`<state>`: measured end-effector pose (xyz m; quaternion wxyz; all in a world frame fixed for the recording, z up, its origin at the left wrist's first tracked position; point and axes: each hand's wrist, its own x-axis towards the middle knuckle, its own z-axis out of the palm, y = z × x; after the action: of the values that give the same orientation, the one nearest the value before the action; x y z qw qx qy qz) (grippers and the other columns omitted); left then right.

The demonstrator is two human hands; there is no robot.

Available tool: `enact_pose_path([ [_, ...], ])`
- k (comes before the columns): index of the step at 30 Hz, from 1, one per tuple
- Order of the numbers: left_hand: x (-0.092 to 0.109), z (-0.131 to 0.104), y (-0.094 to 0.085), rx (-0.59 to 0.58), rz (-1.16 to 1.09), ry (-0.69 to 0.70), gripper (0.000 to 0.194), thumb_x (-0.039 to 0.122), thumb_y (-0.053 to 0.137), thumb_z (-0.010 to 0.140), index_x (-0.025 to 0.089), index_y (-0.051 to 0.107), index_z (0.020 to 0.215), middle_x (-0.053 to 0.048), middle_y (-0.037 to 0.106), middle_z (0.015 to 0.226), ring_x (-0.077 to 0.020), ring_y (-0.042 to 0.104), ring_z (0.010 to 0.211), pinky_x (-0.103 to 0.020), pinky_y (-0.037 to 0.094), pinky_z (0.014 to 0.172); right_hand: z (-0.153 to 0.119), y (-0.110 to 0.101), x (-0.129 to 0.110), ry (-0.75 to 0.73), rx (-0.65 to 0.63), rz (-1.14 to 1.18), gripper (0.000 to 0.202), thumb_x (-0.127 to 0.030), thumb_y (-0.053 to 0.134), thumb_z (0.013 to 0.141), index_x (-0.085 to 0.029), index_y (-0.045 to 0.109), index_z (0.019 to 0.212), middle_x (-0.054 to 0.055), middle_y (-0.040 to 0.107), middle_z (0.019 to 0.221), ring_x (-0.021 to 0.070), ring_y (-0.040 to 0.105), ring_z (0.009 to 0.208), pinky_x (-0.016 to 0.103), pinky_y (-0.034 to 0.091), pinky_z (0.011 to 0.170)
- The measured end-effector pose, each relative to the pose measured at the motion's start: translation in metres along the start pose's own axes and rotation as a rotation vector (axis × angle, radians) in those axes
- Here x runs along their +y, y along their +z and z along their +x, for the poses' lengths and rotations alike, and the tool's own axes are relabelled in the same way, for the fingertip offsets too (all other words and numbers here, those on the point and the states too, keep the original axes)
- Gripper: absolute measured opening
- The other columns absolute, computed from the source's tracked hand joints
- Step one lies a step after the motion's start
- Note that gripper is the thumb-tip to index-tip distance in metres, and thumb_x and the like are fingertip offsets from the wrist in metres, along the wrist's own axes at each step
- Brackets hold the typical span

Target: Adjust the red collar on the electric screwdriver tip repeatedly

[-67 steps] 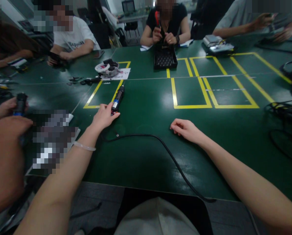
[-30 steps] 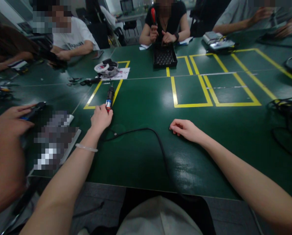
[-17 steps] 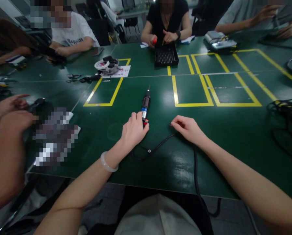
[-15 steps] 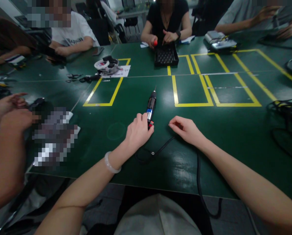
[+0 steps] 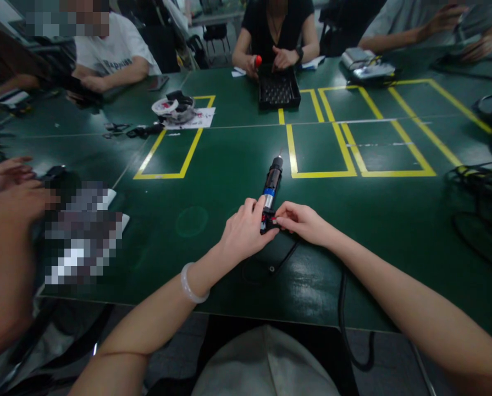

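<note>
My left hand [image 5: 248,228] is wrapped round the rear part of an electric screwdriver [image 5: 271,181], which has a black body, a blue band and a silver section. Its thin bit points away from me over the green table. My right hand [image 5: 301,221] touches the rear end, thumb and fingertips pinched at a small red and pale part [image 5: 274,220] there. Whether the fingertips grip that part or only press on it is hard to see. A black cable [image 5: 289,254] runs on the table below my hands.
Yellow tape outlines [image 5: 324,175] mark the green table [image 5: 213,275]. Across from me a person handles a black tray [image 5: 279,99]. Tape rolls on paper [image 5: 196,118] lie at the back left. Black cables [image 5: 476,192] coil at the right. A neighbour's hands [image 5: 17,192] are at the left.
The screwdriver, in my left hand, has shifted right and tilted further right. My right hand has come left from apart to touch its rear end.
</note>
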<state>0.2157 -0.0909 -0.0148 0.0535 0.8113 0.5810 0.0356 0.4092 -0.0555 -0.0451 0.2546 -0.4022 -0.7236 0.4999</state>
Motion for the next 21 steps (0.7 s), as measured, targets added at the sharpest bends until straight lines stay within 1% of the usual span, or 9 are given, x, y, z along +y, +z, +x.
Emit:
enact_pose_path([
  [3, -0.0039, -0.0012, 0.0013, -0.003, -0.022, 0.009, 0.075, 0.051, 0.059, 0.09, 0.019, 0.028, 0.151, -0.012, 0.051, 0.127, -0.026, 0.061, 0.106, -0.035, 0.053, 0.081, 0.0009, -0.0012, -0.0024, 0.158, -0.036, 0.189, 0.017, -0.034, 0.059, 0.088, -0.017, 0.056, 0.085, -0.003, 0.058, 0.062, 0.0086, 0.048, 0.048, 0.021, 0.036, 0.045],
  [6, -0.0052, -0.0011, 0.0027, 0.0, -0.03, 0.016, 0.076, 0.051, 0.059, 0.089, 0.019, 0.028, 0.151, -0.012, 0.051, 0.128, -0.026, 0.061, 0.106, -0.035, 0.053, 0.081, 0.0014, -0.0017, -0.0034, 0.216, -0.034, 0.279, 0.019, -0.035, 0.059, 0.087, -0.017, 0.056, 0.081, -0.003, 0.058, 0.06, 0.0069, 0.046, 0.045, 0.019, 0.031, 0.04],
  [9, -0.0054, -0.0011, 0.0038, 0.012, -0.032, 0.02, 0.076, 0.05, 0.06, 0.089, 0.019, 0.029, 0.151, -0.011, 0.051, 0.128, -0.0257, 0.061, 0.106, -0.035, 0.053, 0.081, 0.0012, -0.0013, -0.0025, 0.205, -0.037, 0.328, 0.021, -0.037, 0.061, 0.088, -0.017, 0.055, 0.082, -0.002, 0.062, 0.063, 0.0071, 0.049, 0.046, 0.017, 0.033, 0.038],
  [13, -0.0051, -0.0017, 0.0046, 0.02, -0.031, 0.019, 0.074, 0.05, 0.058, 0.09, 0.019, 0.029, 0.151, -0.011, 0.051, 0.127, -0.0253, 0.061, 0.105, -0.035, 0.053, 0.079, 0.0009, 0.0005, 0.0014, 0.158, -0.06, 0.432, 0.027, -0.041, 0.067, 0.086, -0.017, 0.057, 0.091, 0.0, 0.068, 0.07, 0.0092, 0.057, 0.052, 0.017, 0.041, 0.039],
  [16, -0.0051, -0.0016, 0.0049, 0.019, -0.031, 0.016, 0.073, 0.053, 0.056, 0.091, 0.019, 0.029, 0.15, -0.011, 0.051, 0.127, -0.0252, 0.061, 0.105, -0.035, 0.054, 0.078, 0.0012, 0.0012, 0.0037, 0.118, -0.065, 0.485, 0.031, -0.041, 0.073, 0.083, -0.016, 0.06, 0.096, 0.0, 0.067, 0.073, 0.0095, 0.059, 0.056, 0.018, 0.046, 0.041],
  [19, -0.0053, -0.0009, 0.0041, 0.008, -0.037, 0.012, 0.078, 0.055, 0.059, 0.088, 0.019, 0.029, 0.151, -0.011, 0.051, 0.127, -0.0258, 0.061, 0.106, -0.035, 0.053, 0.079, 0.0015, 0.0002, 0.0032, 0.079, -0.09, 0.51, 0.031, -0.037, 0.077, 0.079, -0.016, 0.061, 0.096, -0.001, 0.065, 0.073, 0.0088, 0.059, 0.057, 0.018, 0.049, 0.044],
  [21, -0.0052, -0.0004, 0.0026, -0.01, -0.045, 0.008, 0.081, 0.057, 0.061, 0.087, 0.02, 0.028, 0.151, -0.011, 0.05, 0.127, -0.0263, 0.061, 0.106, -0.035, 0.054, 0.08, 0.0016, -0.001, 0.0024, 0.067, -0.107, 0.504, 0.031, -0.036, 0.078, 0.079, -0.016, 0.061, 0.096, -0.002, 0.064, 0.072, 0.0081, 0.058, 0.055, 0.018, 0.05, 0.045],
])
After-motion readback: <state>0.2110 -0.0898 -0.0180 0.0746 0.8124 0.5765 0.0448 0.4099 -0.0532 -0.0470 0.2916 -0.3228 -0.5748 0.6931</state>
